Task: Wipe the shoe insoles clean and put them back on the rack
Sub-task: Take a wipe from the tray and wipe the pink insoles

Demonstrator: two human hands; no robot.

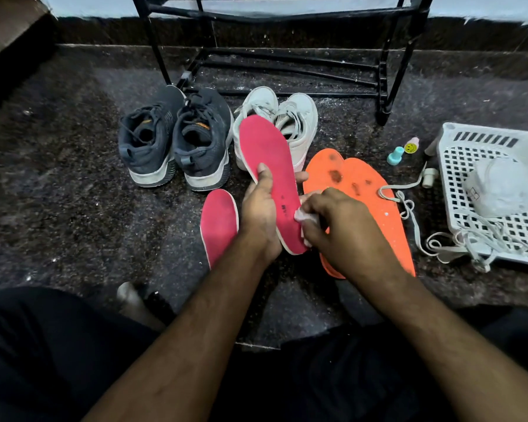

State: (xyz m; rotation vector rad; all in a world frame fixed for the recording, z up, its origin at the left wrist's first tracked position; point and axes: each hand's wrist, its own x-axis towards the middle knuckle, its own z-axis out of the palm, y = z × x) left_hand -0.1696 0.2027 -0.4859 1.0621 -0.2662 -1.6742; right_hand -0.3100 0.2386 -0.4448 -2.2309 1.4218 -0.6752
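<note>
your left hand (pixel 258 214) holds the pink insole (pixel 269 166) by its heel half, fingers curled behind it and the thumb lying on the pink face. the insole is lifted off the floor, and its long axis runs from your hands away toward the white shoes (pixel 296 123), with the toe end far from you. your right hand (pixel 342 226) pinches a small white wipe (pixel 304 216) and presses it on the heel part, close to the right edge of the insole. so i think the wipe should travel along this axis, away from you toward the toe, while the left hand keeps the heel firm. the second pink insole (pixel 218 223) lies on the floor just left of your left wrist. the two orange insoles (pixel 360 184), still stained, lie under your right hand. the black rack (pixel 387 71) stands behind the shoes, bare where you can see it.
</note>
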